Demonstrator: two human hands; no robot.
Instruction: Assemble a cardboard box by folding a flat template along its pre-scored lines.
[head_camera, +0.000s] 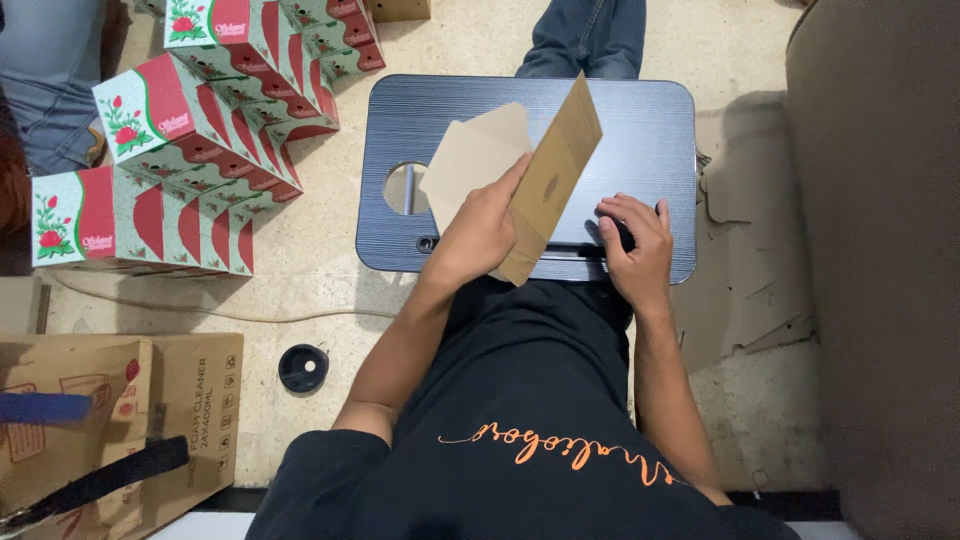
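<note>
Fingers (508, 185) of the left hand (480, 235) close on the flat cardboard blank (545, 180), tilted above the black lap desk (640, 120), while the right hand (637, 245) presses flat beside it, holding nothing; a loosened pinch could drop the blank.

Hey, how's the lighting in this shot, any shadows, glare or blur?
Head view: even, soft light, no strong glare; the dark lap table shows only a faint sheen. Soft shadows fall on the floor left of the table. The left hand, the flat cardboard piece it holds, and the right hand are sharp.
</note>
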